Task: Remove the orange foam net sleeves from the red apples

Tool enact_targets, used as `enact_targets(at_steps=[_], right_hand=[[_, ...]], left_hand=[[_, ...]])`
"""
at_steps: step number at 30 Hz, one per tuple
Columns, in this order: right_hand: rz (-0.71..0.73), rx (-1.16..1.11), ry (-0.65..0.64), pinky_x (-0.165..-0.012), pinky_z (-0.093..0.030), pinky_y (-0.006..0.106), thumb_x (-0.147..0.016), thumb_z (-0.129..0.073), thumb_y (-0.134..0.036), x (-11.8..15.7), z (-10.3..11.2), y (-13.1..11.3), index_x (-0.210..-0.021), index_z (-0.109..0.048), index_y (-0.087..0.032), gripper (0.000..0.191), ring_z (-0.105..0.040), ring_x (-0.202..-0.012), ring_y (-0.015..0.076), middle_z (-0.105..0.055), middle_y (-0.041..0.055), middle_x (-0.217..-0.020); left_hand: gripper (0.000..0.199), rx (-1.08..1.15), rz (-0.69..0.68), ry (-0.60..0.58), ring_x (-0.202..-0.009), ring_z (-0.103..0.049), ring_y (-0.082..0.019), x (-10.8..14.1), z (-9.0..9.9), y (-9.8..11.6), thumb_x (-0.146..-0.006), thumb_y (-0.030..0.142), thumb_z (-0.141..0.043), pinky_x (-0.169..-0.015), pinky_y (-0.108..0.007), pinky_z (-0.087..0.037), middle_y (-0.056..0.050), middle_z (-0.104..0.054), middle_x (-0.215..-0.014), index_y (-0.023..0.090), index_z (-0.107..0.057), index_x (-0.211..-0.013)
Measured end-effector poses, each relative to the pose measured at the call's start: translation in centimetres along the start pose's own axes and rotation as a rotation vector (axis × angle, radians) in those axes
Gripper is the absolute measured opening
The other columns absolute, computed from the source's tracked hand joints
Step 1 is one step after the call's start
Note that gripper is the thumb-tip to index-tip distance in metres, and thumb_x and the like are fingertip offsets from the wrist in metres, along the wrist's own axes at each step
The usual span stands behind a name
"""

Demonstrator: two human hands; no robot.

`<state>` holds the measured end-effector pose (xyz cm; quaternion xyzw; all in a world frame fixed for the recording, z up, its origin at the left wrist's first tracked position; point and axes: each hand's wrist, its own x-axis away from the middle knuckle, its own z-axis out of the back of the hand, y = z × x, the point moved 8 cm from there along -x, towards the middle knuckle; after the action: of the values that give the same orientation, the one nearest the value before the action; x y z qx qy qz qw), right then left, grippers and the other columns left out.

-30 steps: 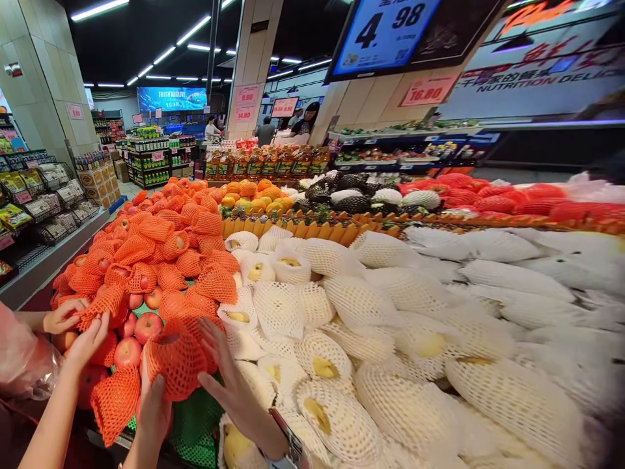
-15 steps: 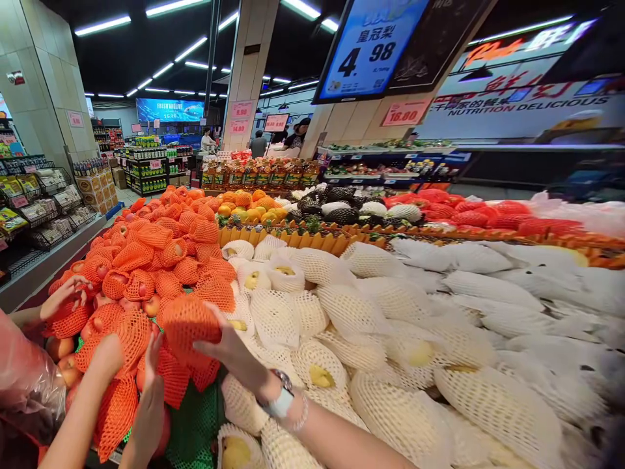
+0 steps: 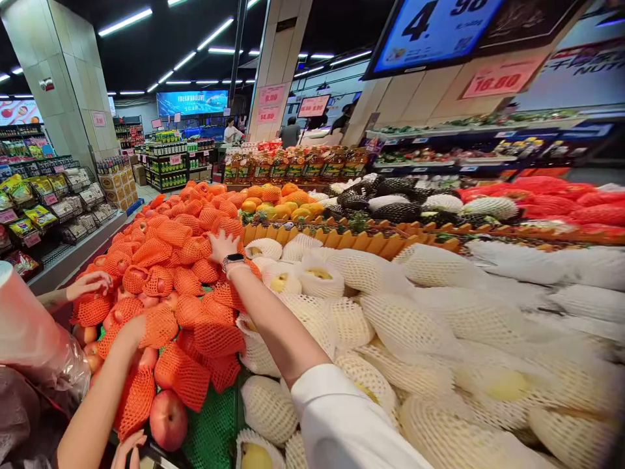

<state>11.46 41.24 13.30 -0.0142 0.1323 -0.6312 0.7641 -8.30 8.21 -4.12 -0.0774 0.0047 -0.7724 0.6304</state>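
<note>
Here, the right hand (image 3: 222, 245) (fingers spread, holding nothing) rests on netted apples (image 3: 170, 260) under supermarket striplights (image 3: 124, 21).

Left hand (image 3: 127, 449) cut off by bottom edge

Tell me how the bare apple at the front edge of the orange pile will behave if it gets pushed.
The bare apple looks round and smooth, so it would probably roll. It sits at the edge of the green mat, so it might drop off. With no orange foam net around it, it likely bruises more easily.
</note>
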Motion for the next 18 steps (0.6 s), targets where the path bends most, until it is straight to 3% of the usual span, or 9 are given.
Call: enact_targets(at_steps=[3, 6, 9, 12, 15, 16, 18], right_hand=[[0.031, 0.023, 0.021, -0.119, -0.006, 0.071, -0.096, -0.075, -0.041, 0.1, 0.5, 0.6, -0.167, -0.029, -0.021, 0.086, -0.010, -0.153, 0.0464, -0.006, 0.0226, -0.168], [0.107, 0.041, 0.071, -0.120, -0.013, 0.067, -0.105, -0.061, -0.041, 1.5, 0.5, 1.0, -0.167, -0.030, -0.019, 0.073, -0.020, -0.152, 0.0408, -0.008, 0.0201, -0.168], [0.178, 0.057, 0.066, -0.121, -0.020, 0.065, -0.101, -0.069, -0.033, 3.5, -0.1, 0.9, -0.164, -0.039, -0.020, 0.071, -0.026, -0.150, 0.0416, -0.018, 0.0178, -0.167], [0.192, 0.039, 0.091, -0.123, -0.013, 0.064, -0.102, -0.071, -0.035, 5.3, 0.6, 0.7, -0.168, -0.030, -0.023, 0.079, -0.009, -0.155, 0.0433, -0.004, 0.0174, -0.169], [0.174, -0.010, 0.144, -0.125, -0.011, 0.061, -0.109, -0.058, -0.040, 8.1, 3.1, 0.1, -0.170, -0.020, -0.020, 0.075, -0.001, -0.156, 0.0423, 0.006, 0.0193, -0.169], [0.189, -0.031, 0.159, -0.126, -0.010, 0.058, -0.110, -0.056, -0.041, 9.7, 3.9, -0.3, -0.170, -0.022, -0.018, 0.072, -0.002, -0.156, 0.0402, 0.003, 0.0186, -0.169], [0.281, -0.080, 0.170, -0.129, -0.010, 0.050, -0.110, -0.058, -0.038, 14.0, 4.9, -1.5, -0.166, -0.035, -0.020, 0.063, -0.012, -0.157, 0.0322, -0.014, 0.0124, -0.169]], left_hand=[[0.064, 0.181, 0.196, 0.236, -0.125, -0.062, -0.030, 3.3, -0.2, 0.5, -0.089, 0.061, -0.066, -0.101, -0.054, -0.058, -0.013, -0.065, -0.131, 0.026, -0.060, -0.142], [0.064, 0.310, 0.291, 0.396, -0.130, -0.058, -0.033, 5.0, -0.8, 0.7, -0.085, 0.048, -0.071, -0.105, -0.059, -0.055, -0.010, -0.064, -0.135, 0.034, -0.057, -0.146], [0.052, 0.445, 0.334, 0.537, -0.132, -0.058, -0.033, 3.5, -1.2, 0.1, -0.090, 0.044, -0.063, -0.110, -0.057, -0.053, -0.007, -0.064, -0.136, 0.031, -0.062, -0.141], [0.061, 0.553, 0.377, 0.553, -0.127, -0.060, -0.035, 0.4, -2.2, -0.3, -0.092, 0.055, -0.055, -0.110, -0.060, -0.050, -0.013, -0.062, -0.140, 0.014, -0.063, -0.138], [0.069, 0.564, 0.487, 0.476, -0.123, -0.061, -0.039, -1.4, -2.8, -0.7, -0.091, 0.053, -0.052, -0.105, -0.063, -0.048, -0.020, -0.063, -0.137, 0.005, -0.060, -0.140], [0.064, 0.543, 0.511, 0.456, -0.122, -0.062, -0.039, -1.6, -2.2, -1.1, -0.091, 0.048, -0.051, -0.104, -0.061, -0.049, -0.020, -0.064, -0.134, 0.005, -0.062, -0.138], [0.050, 0.463, 0.473, 0.455, -0.118, -0.064, -0.036, -1.8, 0.6, -2.4, -0.092, 0.040, -0.052, -0.101, -0.055, -0.051, -0.019, -0.068, -0.126, 0.009, -0.067, -0.129]])
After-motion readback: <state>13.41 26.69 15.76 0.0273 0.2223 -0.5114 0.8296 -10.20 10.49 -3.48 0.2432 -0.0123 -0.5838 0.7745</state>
